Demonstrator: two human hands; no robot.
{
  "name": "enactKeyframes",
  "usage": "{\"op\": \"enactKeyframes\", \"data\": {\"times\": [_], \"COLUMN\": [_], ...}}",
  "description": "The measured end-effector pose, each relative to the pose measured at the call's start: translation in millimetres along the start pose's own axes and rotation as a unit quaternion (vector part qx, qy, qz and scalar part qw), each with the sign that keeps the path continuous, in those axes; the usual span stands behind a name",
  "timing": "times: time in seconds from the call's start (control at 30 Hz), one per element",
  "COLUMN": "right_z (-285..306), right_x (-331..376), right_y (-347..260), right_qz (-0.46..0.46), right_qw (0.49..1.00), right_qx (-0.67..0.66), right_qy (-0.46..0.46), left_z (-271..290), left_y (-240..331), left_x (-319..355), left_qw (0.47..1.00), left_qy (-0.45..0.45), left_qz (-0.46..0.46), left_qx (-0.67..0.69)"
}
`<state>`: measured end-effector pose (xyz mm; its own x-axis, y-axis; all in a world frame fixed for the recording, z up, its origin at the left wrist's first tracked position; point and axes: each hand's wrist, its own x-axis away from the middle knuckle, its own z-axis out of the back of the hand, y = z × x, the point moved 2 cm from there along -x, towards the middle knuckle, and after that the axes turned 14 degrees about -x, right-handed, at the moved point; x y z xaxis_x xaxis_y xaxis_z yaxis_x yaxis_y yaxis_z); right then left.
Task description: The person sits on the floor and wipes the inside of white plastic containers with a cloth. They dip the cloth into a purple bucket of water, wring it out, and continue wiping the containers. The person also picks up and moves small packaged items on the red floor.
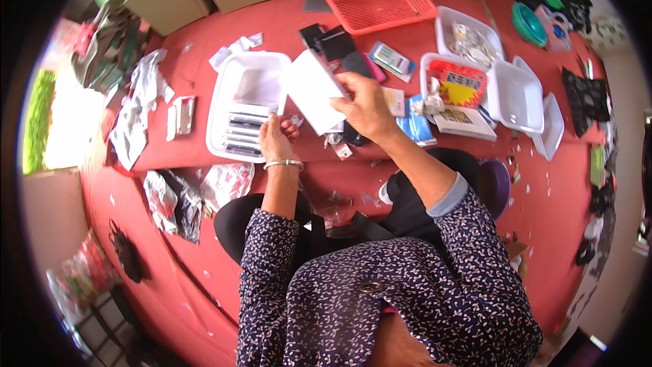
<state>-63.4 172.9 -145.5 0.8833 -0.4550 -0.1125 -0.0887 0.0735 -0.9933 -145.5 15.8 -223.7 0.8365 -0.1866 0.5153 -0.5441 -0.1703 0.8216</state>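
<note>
My right hand (369,107) grips a blank white rectangular piece (314,90), a card or flat box, by its right edge, thumb on top. It is held tilted above the red cloth. My left hand (277,138) is at the right edge of a white plastic tray (214,112), palm turned up and fingers curled. Whatever those fingers may hold is too small to make out. Inside the tray's near half lies a row of slim dark-and-silver packs (246,130); its far half shows bare white plastic.
Behind stands a red mesh basket (377,1). To the right are a white tub (502,27) of clear plastic bits, stacked white containers (517,98) and a red-yellow card (462,83). Black wallets (337,43) and a blue packet (415,122) lie between. Crumpled plastic (139,112) lies left.
</note>
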Motion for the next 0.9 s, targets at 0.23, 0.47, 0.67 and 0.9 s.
{"op": "enactKeyframes", "data": {"times": [0.23,0.47,0.67,0.9], "right_z": [-35.7,-48.9,-52.4,-32.2], "right_x": [24.7,36.6,42.3,27.5], "right_y": [-34.0,-43.7,-44.7,-63.7], "right_qz": [0.346,0.435,0.442,0.448], "right_qw": [0.827,0.771,0.755,0.760], "right_qx": [0.442,0.464,0.481,0.466], "right_qy": [-0.021,-0.026,-0.055,-0.066], "left_z": [-35.4,-25.2,-23.0,-21.8], "left_y": [28.9,41.2,43.4,57.7], "left_x": [47.8,52.5,41.7,53.1], "left_qw": [0.876,0.801,0.831,0.811], "left_qy": [-0.354,-0.410,-0.344,-0.417], "left_qz": [0.102,0.083,0.029,0.089], "left_qx": [0.313,0.428,0.435,0.401]}}
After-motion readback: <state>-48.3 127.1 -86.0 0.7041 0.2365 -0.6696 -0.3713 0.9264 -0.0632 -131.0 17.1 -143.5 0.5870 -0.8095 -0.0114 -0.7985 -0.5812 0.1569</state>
